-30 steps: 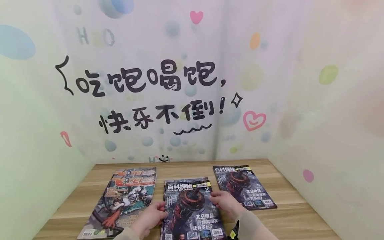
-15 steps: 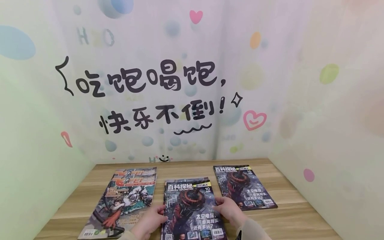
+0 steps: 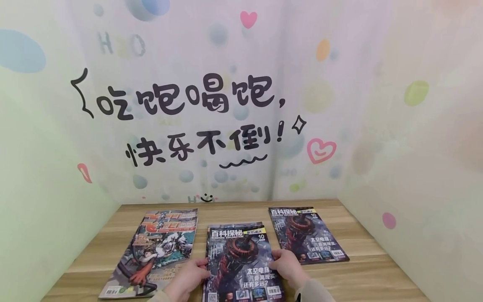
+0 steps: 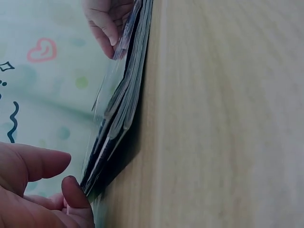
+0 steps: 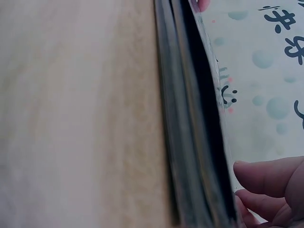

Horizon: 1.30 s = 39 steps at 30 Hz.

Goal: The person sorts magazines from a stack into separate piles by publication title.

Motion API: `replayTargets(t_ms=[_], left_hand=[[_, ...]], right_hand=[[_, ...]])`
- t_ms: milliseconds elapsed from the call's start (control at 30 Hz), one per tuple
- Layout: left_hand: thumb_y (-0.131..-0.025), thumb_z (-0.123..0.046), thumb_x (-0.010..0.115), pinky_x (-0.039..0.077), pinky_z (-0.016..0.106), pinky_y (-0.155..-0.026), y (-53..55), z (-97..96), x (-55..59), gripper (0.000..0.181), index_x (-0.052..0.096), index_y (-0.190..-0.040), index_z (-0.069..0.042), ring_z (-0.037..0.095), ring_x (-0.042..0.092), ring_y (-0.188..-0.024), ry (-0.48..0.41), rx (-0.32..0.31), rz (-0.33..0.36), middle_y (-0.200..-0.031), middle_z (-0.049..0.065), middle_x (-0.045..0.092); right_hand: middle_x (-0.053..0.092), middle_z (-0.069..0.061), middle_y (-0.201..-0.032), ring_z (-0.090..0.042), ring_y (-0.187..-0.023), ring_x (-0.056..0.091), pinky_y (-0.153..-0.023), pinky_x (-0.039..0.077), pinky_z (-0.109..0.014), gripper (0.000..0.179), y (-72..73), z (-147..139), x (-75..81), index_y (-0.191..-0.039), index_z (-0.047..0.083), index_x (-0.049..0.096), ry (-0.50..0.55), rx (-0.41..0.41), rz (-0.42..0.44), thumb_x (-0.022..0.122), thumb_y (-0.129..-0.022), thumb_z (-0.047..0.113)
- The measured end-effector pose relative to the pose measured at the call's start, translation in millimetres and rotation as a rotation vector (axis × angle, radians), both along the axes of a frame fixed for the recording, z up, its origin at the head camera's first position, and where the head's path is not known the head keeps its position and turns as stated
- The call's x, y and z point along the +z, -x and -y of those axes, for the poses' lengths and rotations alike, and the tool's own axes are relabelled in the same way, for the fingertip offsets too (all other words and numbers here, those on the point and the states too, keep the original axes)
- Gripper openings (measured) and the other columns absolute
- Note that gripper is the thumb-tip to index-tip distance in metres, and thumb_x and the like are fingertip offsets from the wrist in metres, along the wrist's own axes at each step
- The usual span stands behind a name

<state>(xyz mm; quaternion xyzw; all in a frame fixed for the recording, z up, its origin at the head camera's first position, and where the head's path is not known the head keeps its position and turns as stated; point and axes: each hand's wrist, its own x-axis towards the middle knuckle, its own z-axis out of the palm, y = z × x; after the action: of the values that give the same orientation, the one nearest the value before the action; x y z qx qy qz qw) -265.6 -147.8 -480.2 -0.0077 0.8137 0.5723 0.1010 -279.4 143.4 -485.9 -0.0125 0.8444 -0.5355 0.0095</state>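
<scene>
A dark magazine [image 3: 235,264] with a red ring-shaped structure on its cover lies on top of a stack in front of me. Under its far edge another cover [image 3: 235,225] peeks out. My left hand [image 3: 185,277] is at the stack's left side, fingertips at the edge and thumb held apart from them. At the right side my right hand [image 3: 289,267] has its fingers by the edge, the thumb near the cover. Side on, the magazines' page edges [image 4: 137,71] show in the left wrist view. A dark gap [image 5: 209,90] runs beneath the top cover in the right wrist view.
To the left, overlapping comic-style magazines [image 3: 162,256] lie on the wood-grain table [image 3: 230,210]. A magazine [image 3: 307,235] with the same dark cover lies at the right. Behind the table rises a decorated wall [image 3: 211,180] with black lettering; side walls flank it.
My right hand has slid toward me along the stack's right edge, and my left hand has shifted slightly the same way. The magazines look unmoved; the view tilts a little.
</scene>
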Motion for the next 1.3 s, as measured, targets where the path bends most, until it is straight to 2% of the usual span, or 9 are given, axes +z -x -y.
replayTargets(t_ms=[100, 200, 367, 533, 633, 700, 867, 1067, 1300], left_hand=[[-0.084, 0.000, 0.059, 0.046, 0.053, -0.092, 2.3, -1.2, -1.0, 0.047, 0.048, -0.125, 0.020, 0.044, 0.051, -0.114, -0.052, 0.009, 0.030, -0.117, 0.033, 0.054], [-0.086, 0.000, 0.059, 0.048, 0.051, -0.090, 4.0, -2.2, -1.7, 0.048, 0.045, -0.127, 0.021, 0.042, 0.053, -0.112, -0.076, 0.012, 0.047, -0.118, 0.033, 0.053], [-0.086, 0.002, 0.056, 0.051, 0.040, -0.080, 4.0, -2.3, -1.0, 0.048, 0.043, -0.128, 0.021, 0.030, 0.058, -0.099, -0.108, 0.033, 0.040, -0.115, 0.028, 0.055], [-0.088, 0.006, 0.049, 0.054, 0.037, -0.074, 3.9, -1.4, -0.8, 0.051, 0.033, -0.134, 0.021, 0.023, 0.059, -0.090, -0.226, 0.033, 0.047, -0.118, 0.028, 0.049], [-0.092, 0.005, 0.047, 0.055, 0.038, -0.077, 4.1, -0.5, -0.2, 0.052, 0.027, -0.136, 0.023, 0.022, 0.061, -0.093, -0.275, -0.005, 0.079, -0.126, 0.035, 0.045], [-0.095, 0.001, 0.045, 0.056, 0.039, -0.077, 3.3, 0.4, 0.6, 0.052, 0.024, -0.137, 0.023, 0.022, 0.063, -0.093, -0.293, -0.037, 0.110, -0.125, 0.035, 0.049], [-0.095, -0.002, 0.042, 0.058, 0.040, -0.070, -0.4, 2.5, 2.3, 0.060, 0.013, -0.144, 0.016, 0.026, 0.067, -0.084, -0.318, -0.132, 0.172, -0.114, 0.022, 0.059], [-0.093, 0.002, 0.041, 0.058, 0.038, -0.066, -1.1, 4.3, -1.9, 0.064, 0.006, -0.146, 0.012, 0.026, 0.068, -0.082, -0.358, -0.186, 0.168, -0.112, 0.017, 0.061], [-0.095, 0.001, 0.037, 0.056, 0.039, -0.075, -1.4, 8.7, -10.5, 0.063, 0.001, -0.145, 0.013, 0.023, 0.066, -0.088, -0.496, -0.228, 0.160, -0.107, 0.011, 0.065]], right_hand=[[0.063, -0.008, -0.086, -0.018, -0.079, 0.058, -0.074, 0.052, -0.038, 0.039, 0.2, 0.2, -1.1, -0.114, -0.019, 0.057, -0.006, -0.010, -0.004, 0.063, -0.077, -0.007], [0.063, -0.008, -0.089, -0.019, -0.081, 0.058, -0.076, 0.051, -0.040, 0.040, -0.1, 0.0, -1.0, -0.115, -0.018, 0.057, -0.016, -0.024, 0.010, 0.064, -0.077, -0.006], [0.063, -0.010, -0.091, -0.020, -0.082, 0.058, -0.077, 0.051, -0.041, 0.041, -0.6, 0.8, -0.5, -0.116, -0.018, 0.056, -0.009, -0.019, 0.021, 0.063, -0.078, -0.007], [0.063, -0.010, -0.092, -0.019, -0.082, 0.058, -0.076, 0.052, -0.040, 0.041, -0.6, 0.9, -0.5, -0.117, -0.018, 0.056, -0.004, -0.012, 0.025, 0.063, -0.078, -0.007], [0.063, -0.011, -0.094, -0.021, -0.085, 0.059, -0.077, 0.052, -0.041, 0.042, -0.4, 1.0, -0.3, -0.118, -0.018, 0.056, -0.012, -0.018, 0.035, 0.063, -0.078, -0.007], [0.063, -0.013, -0.096, -0.023, -0.088, 0.059, -0.079, 0.052, -0.042, 0.043, -0.3, 1.4, 0.0, -0.119, -0.018, 0.056, -0.020, -0.022, 0.041, 0.064, -0.078, -0.006], [0.062, -0.016, -0.099, -0.025, -0.091, 0.058, -0.081, 0.051, -0.044, 0.044, -0.8, 1.9, 1.4, -0.120, -0.018, 0.055, -0.030, -0.033, 0.048, 0.065, -0.079, -0.005], [0.063, -0.016, -0.100, -0.025, -0.091, 0.058, -0.081, 0.051, -0.044, 0.044, -0.8, 1.2, 1.2, -0.120, -0.018, 0.055, -0.026, -0.033, 0.049, 0.065, -0.079, -0.004], [0.064, -0.020, -0.104, -0.027, -0.094, 0.059, -0.085, 0.049, -0.047, 0.043, 0.0, 0.9, 0.3, -0.119, -0.016, 0.057, -0.015, -0.055, 0.062, 0.067, -0.081, -0.001]])
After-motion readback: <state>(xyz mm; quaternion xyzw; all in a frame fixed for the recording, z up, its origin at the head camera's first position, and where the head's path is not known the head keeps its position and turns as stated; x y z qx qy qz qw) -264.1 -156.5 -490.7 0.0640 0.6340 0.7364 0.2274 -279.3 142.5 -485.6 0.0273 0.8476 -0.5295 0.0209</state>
